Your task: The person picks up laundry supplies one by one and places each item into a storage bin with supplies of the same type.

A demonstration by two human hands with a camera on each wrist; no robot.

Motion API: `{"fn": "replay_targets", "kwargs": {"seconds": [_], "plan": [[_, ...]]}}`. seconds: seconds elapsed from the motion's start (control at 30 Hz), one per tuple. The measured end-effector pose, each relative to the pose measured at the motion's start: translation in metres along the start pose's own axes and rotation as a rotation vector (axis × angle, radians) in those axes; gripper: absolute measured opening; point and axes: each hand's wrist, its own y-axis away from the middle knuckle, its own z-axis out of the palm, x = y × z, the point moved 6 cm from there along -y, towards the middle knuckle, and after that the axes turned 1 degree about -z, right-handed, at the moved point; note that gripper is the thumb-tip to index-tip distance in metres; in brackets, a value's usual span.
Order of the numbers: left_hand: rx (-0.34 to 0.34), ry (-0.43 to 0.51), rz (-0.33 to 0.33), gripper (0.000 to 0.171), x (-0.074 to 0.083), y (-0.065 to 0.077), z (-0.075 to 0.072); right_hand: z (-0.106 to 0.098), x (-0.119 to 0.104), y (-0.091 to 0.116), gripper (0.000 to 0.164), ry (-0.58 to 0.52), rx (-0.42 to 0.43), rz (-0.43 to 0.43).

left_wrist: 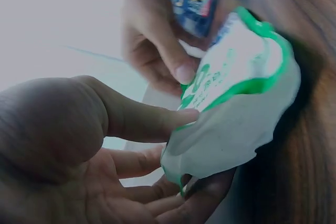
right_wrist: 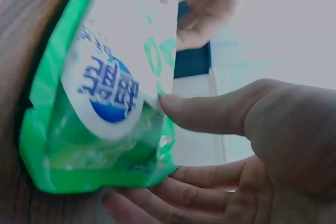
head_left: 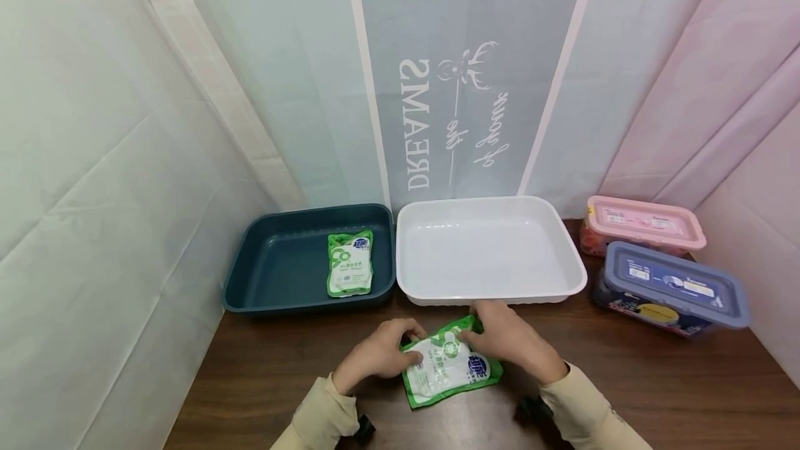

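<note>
A green-and-white refill pouch (head_left: 445,365) with a blue logo lies at a slant over the wooden table, close to its front. My left hand (head_left: 389,349) pinches its left end, thumb on the printed face and fingers underneath, as the left wrist view shows. At the far right edge my right hand (head_left: 509,339) grips the same pouch (right_wrist: 113,87), its thumb on top and its fingers behind. A second pouch (head_left: 350,264) of the same kind lies flat inside the dark teal tray (head_left: 275,262), toward its right side.
Right of the teal tray stands a white tray (head_left: 487,248), just beyond my hands. Farther right are a pink-lidded box (head_left: 646,221) and a blue-lidded box (head_left: 678,290). Curtain-like cloth (head_left: 462,75) hangs behind the trays, with more cloth along both sides.
</note>
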Motion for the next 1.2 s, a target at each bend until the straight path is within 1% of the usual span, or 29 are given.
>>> {"fn": "replay_targets", "kwargs": {"seconds": [0.07, 0.1, 0.17, 0.2, 0.3, 0.4, 0.5, 0.67, 0.77, 0.87, 0.97, 1.1, 1.2], "plan": [[-0.029, 0.017, 0.028, 0.022, -0.007, -0.002, -0.001, -0.002, 0.007, -0.001, 0.027, -0.070, -0.039, 0.003], [-0.038, 0.034, 0.040, 0.021, -0.008, -0.003, -0.002, -0.002, 0.010, -0.002, 0.027, -0.106, -0.064, -0.001], [-0.058, 0.096, 0.051, 0.021, -0.011, -0.004, -0.005, -0.002, 0.015, -0.003, 0.025, -0.179, -0.119, -0.011], [-0.074, 0.136, 0.044, 0.022, -0.013, -0.004, -0.005, -0.001, 0.017, -0.004, 0.024, -0.217, -0.148, -0.021], [-0.112, 0.307, -0.019, 0.026, -0.006, 0.001, -0.009, -0.001, 0.019, -0.005, 0.019, -0.329, -0.232, -0.061], [-0.140, 0.415, -0.063, 0.029, -0.007, 0.003, -0.011, -0.003, 0.018, -0.005, 0.017, -0.419, -0.295, -0.110], [-0.157, 0.488, -0.067, 0.031, -0.006, 0.006, -0.016, -0.006, 0.017, -0.004, 0.019, -0.494, -0.334, -0.132], [-0.197, 0.586, -0.038, 0.034, -0.004, 0.010, -0.025, -0.009, 0.016, -0.006, 0.024, -0.615, -0.377, -0.133], [-0.191, 0.633, -0.020, 0.036, -0.005, 0.012, -0.032, -0.010, 0.012, -0.007, 0.028, -0.709, -0.415, -0.147], [-0.165, 0.665, 0.000, 0.038, -0.004, 0.014, -0.040, -0.013, 0.007, -0.007, 0.035, -0.784, -0.434, -0.178], [-0.141, 0.685, 0.024, 0.041, -0.003, 0.017, -0.048, -0.015, 0.004, -0.008, 0.040, -0.825, -0.419, -0.195], [-0.092, 0.696, 0.043, 0.044, -0.003, 0.019, -0.058, -0.016, 0.001, -0.009, 0.044, -0.859, -0.381, -0.194], [-0.048, 0.700, 0.044, 0.045, -0.003, 0.020, -0.063, -0.014, -0.001, -0.010, 0.047, -0.902, -0.348, -0.193]]}}
